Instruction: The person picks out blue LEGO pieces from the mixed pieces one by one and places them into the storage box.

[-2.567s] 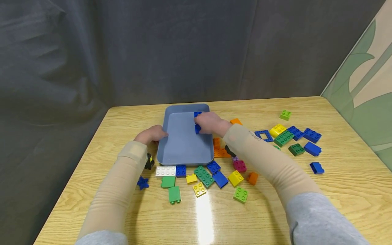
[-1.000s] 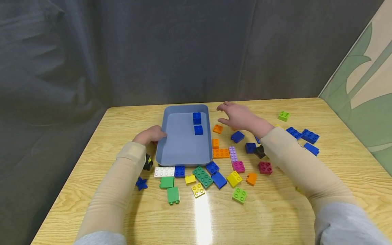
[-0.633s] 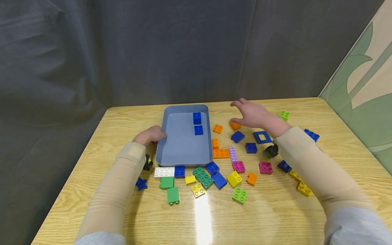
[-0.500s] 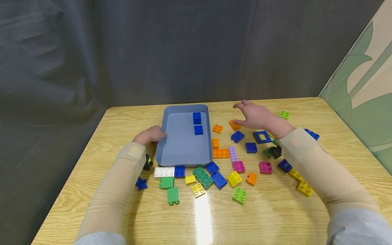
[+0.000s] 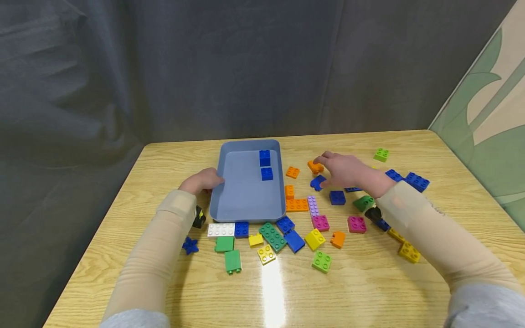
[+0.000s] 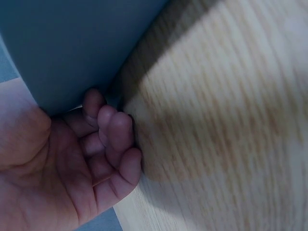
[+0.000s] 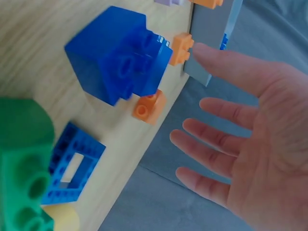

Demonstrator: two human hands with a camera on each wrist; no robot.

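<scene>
My left hand (image 5: 203, 180) grips the left wall of a blue-grey tray (image 5: 242, 196), thumb over the rim. In the left wrist view its fingers (image 6: 120, 132) curl against the tray's outer side. Inside the tray are two blue toy bricks, one near the back (image 5: 264, 158) and the other (image 5: 266, 174) just in front. My right hand (image 5: 346, 172) hovers right of the tray, thumb and fingers spread and holding nothing. Its thumb overlaps a blue brick (image 5: 317, 183) in the head view, and its fingertips overlap an orange brick (image 5: 315, 166).
Colourful bricks lie around the tray's front and right, including a white brick (image 5: 221, 229), a lilac strip (image 5: 313, 206) and an orange brick (image 5: 297, 205). A blue star (image 5: 190, 245) lies front left. Under my right forearm sit yellow bricks (image 5: 409, 252). Dark cloth (image 5: 246, 68) hangs behind the table.
My right hand left the blue bricks in the tray, moved right with fingers spread, then came lower and nearer over the loose blue brick. The left hand stayed on the tray.
</scene>
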